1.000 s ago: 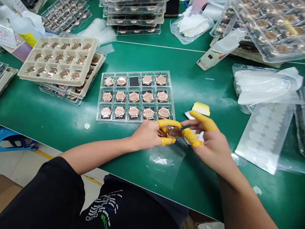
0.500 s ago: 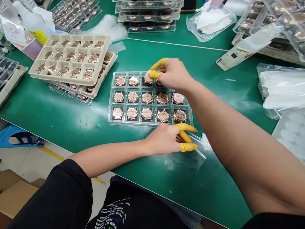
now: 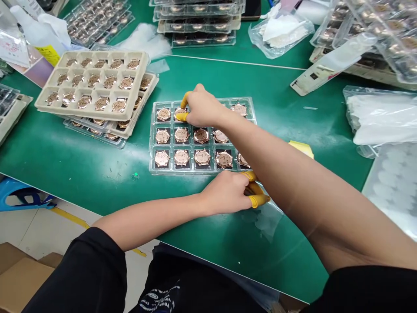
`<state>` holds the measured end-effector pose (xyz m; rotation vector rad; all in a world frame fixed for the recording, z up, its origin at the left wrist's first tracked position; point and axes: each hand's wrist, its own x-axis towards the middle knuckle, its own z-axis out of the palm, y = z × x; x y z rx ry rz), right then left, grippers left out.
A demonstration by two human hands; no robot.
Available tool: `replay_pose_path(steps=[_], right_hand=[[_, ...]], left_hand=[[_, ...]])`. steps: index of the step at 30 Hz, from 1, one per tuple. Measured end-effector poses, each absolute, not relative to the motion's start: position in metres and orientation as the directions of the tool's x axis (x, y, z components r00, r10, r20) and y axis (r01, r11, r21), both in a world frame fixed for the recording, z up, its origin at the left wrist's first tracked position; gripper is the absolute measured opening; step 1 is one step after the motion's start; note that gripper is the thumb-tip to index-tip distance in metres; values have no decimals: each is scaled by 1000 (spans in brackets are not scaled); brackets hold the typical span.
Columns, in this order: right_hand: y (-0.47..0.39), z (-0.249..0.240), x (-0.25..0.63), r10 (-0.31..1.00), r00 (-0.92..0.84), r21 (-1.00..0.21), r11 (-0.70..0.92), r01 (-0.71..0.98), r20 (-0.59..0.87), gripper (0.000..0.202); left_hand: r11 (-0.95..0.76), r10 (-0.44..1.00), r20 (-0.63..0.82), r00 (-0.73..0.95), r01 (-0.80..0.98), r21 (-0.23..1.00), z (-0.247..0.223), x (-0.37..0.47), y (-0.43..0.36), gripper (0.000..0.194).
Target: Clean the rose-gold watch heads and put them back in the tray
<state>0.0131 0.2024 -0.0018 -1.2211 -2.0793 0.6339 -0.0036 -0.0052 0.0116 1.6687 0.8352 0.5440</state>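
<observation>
A clear plastic tray [image 3: 208, 172] lies on the green table, its pockets holding rose-gold watch cases, backs up, on dark pads. My right hand [image 3: 203, 106] reaches over its back row. Yellow finger covers on its thumb and finger sit around a watch case [image 3: 180, 114] in the second pocket from the left. This hand and forearm hide part of the back row and the right side. My left hand [image 3: 228, 191], also in yellow finger covers, is by the tray's front edge. Its curled fingers hold a clear plastic film [image 3: 269, 224], partly hidden by my right forearm.
To the left, a beige tray [image 3: 89, 113] of watch cases rests on other trays. More stacked trays [image 3: 198, 24] stand at the back. A white bottle [image 3: 332, 65] leans at right, near bagged white material [image 3: 374, 117]. A yellow piece [image 3: 301, 148] lies beyond my right forearm.
My right hand has moved left, from a tilted watch case at the third back pocket to the second. My left hand stays near the tray front. The view has shifted slightly.
</observation>
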Motion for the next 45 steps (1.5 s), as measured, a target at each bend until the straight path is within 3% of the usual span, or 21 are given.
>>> replay_pose_path(steps=[3,6,10,13,18,24,27,30,33,35,37,39,41,43,45], right_hand=[[185,26,9,909,-411,-618,365,696,74,32],[163,55,19,926,-371,-666,321,674,70,36],[107,80,74,956,-250,-878,249,409,155,47],[43,81,133,981,-194,-985,39,170,5,53],[-22,53,192,947,-165,-960,-281,-10,-276,70],[-23,39,185,907,-253,-932,-358,-49,-335,74],[-20,40,192,918,-268,-953,-302,2,-292,67],[-9,33,211,999,4,-953,-52,300,-53,41],[7,20,230,958,184,-675,13,738,219,20],[14,13,238,965,130,-492,0,871,230,14],[14,11,242,973,84,-384,5,923,213,10],[6,16,241,976,68,-365,12,931,206,6],[-5,26,235,977,26,-469,79,880,213,8],[-17,36,225,959,-99,-598,245,763,266,15],[-26,43,212,900,-249,-602,426,676,357,14]], left_hand=[[-122,781,-44,623,221,968,8,-4,-6,12],[-100,793,-20,608,163,982,7,-4,-7,13],[17,800,-105,591,152,988,13,-4,-6,35],[98,825,-165,540,151,984,17,-4,-6,51],[40,842,-98,531,119,992,16,-5,-8,60],[47,858,-102,504,120,992,14,-7,-11,57],[74,857,-120,502,110,991,15,-7,-11,53],[131,869,-167,466,108,985,19,-6,-10,52],[180,877,-215,429,120,976,22,-4,-9,55],[190,880,-226,417,126,974,23,-3,-9,55],[197,881,-233,411,129,972,23,-3,-9,56],[203,882,-240,407,131,970,22,-3,-9,58],[204,884,-239,402,128,971,21,-3,-9,59],[198,888,-228,399,115,973,20,-3,-9,59],[197,882,-222,415,103,975,19,-3,-9,57]])
